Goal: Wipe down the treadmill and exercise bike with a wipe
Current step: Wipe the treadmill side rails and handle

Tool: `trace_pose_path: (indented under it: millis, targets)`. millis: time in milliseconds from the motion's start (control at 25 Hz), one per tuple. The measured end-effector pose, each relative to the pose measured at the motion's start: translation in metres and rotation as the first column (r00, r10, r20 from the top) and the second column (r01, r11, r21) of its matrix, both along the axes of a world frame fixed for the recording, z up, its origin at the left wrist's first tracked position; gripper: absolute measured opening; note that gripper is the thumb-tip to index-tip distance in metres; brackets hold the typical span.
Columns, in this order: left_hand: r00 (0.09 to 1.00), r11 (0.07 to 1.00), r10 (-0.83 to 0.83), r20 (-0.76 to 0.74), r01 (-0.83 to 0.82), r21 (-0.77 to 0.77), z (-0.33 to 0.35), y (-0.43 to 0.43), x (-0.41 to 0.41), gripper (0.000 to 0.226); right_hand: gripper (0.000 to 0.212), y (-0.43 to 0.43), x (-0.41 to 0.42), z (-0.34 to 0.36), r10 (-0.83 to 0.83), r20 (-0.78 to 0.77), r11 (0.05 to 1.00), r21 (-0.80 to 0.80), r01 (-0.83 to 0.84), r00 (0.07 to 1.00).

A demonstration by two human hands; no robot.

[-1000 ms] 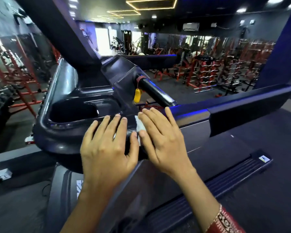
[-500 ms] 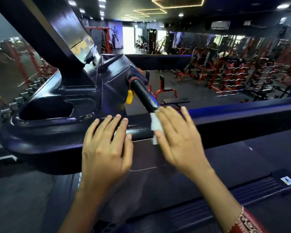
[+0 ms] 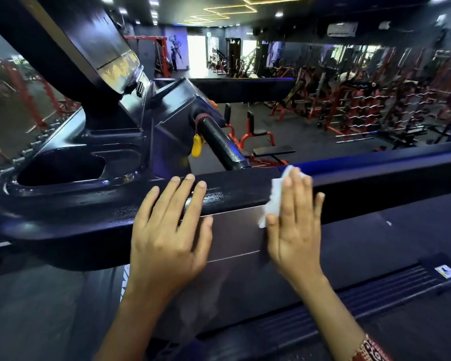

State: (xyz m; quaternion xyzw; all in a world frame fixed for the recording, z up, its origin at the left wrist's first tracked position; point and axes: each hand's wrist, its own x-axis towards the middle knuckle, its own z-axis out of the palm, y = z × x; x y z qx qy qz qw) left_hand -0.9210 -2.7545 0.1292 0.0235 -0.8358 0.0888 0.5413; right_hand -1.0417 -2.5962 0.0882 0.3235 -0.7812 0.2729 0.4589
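Two hands flat on the treadmill (image 3: 70, 220), along its black handrail (image 3: 375, 183). Thin white wipe (image 3: 274, 201) pinned against the rail's top and front face under the right hand (image 3: 294, 230); soft, light, probably damp judging by the wet sheen (image 3: 214, 196) beside it, likely to bunch or slide out unless held by broad palm pressure rather than a pinch. Right fingers (image 3: 288, 188) straight and close together, draped over the rail edge, wrist low. Left hand (image 3: 167, 238) just beside, fingers (image 3: 185, 194) straight and slightly spread, holding nothing, braced on the rail
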Motion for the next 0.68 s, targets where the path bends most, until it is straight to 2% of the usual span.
trace_pose_path:
  millis: [80,120,240,320,360,440,480,520,560,600,680]
  targets:
    - [1.000,1.000,0.003,0.004,-0.003,-0.017,-0.005,-0.001,0.006,0.040,0.057,-0.014,0.015,-0.005,-0.011,0.180,0.986,-0.160,0.040,0.984]
    - [1.000,1.000,0.003,0.010,-0.003,-0.024,-0.008,-0.002,0.009,0.040,0.057,-0.032,0.029,-0.008,0.017,0.183,0.988,-0.156,0.012,0.983]
    - [0.999,0.999,0.014,0.030,-0.013,-0.033,-0.019,-0.010,0.022,0.045,0.057,-0.066,0.056,-0.041,0.136,-0.088,0.986,0.107,-0.126,0.987]
    - [0.998,0.998,0.049,0.032,-0.047,-0.045,-0.030,-0.018,0.031,0.051,0.057,-0.047,0.039,-0.063,0.079,-0.199,0.982,0.186,-0.042,0.977]
    - [0.997,0.997,0.065,0.036,-0.063,-0.052,-0.036,-0.022,0.036,0.054,0.057,-0.033,0.032,-0.070,0.019,-0.157,0.988,0.154,0.006,0.987]
    - [0.995,0.994,0.091,0.033,-0.089,-0.067,-0.048,-0.030,0.043,0.060,0.058,-0.021,0.028,-0.063,-0.058,0.070,0.998,0.004,0.058,0.996]
    - [0.994,0.992,0.107,0.035,-0.104,-0.075,-0.053,-0.033,0.044,0.063,0.059,-0.030,0.034,-0.050,-0.051,0.167,0.995,-0.073,0.064,0.985]
    - [0.992,0.989,0.122,0.036,-0.118,-0.087,-0.058,-0.036,0.045,0.065,0.059,-0.047,0.043,-0.036,-0.012,0.194,0.992,-0.120,0.036,0.981]
    - [0.991,0.987,0.130,0.035,-0.126,-0.099,-0.061,-0.039,0.047,0.066,0.059,-0.066,0.055,-0.027,0.050,0.157,0.994,-0.109,-0.033,0.986]
    - [0.991,0.986,0.133,0.031,-0.129,-0.108,-0.063,-0.041,0.048,0.067,0.059,-0.081,0.065,-0.027,0.105,0.054,0.994,-0.034,-0.103,0.993]
    - [0.990,0.983,0.141,0.025,-0.137,-0.120,-0.064,-0.049,0.052,0.068,0.059,-0.086,0.066,-0.050,0.159,-0.178,0.976,0.176,-0.127,0.971]
